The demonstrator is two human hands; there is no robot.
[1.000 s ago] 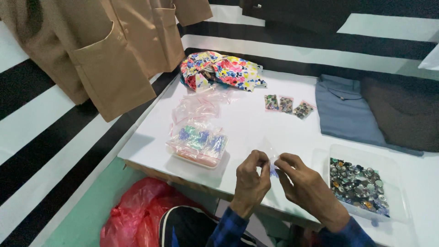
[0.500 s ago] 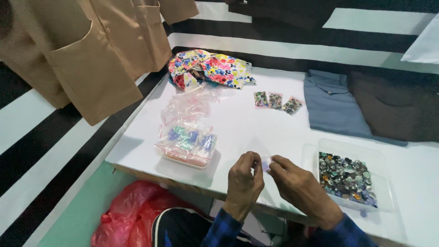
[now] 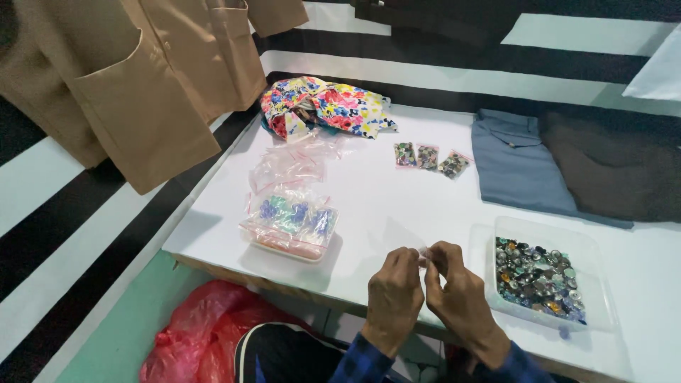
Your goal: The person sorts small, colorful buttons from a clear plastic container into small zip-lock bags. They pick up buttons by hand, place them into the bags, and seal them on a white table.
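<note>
While both hands, left hand point(image 3: 394, 289) and right hand point(image 3: 457, 292), pinch a small clear bag point(image 3: 423, 253) at the white surface point(image 3: 383, 195) edge, button tray point(image 3: 540, 273) sits just right; striped wall point(image 3: 582, 32) behind.

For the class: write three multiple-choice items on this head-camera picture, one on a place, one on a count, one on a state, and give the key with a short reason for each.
1. Where does the clear tray of buttons stand?
A. right of the hands
B. on the floral cloth
C. under the tan jacket

2. How many small filled bags lie in a row near the blue garment?
A. one
B. three
C. six

3. What are the left hand and right hand doing?
A. lying flat and apart
B. meeting at the fingertips on a small clear bag
C. reaching into the tray

Key: 1 A, the tray sits on the white table beside the right hand. 2 B, three lie side by side. 3 B, both pinch it between them.
</note>
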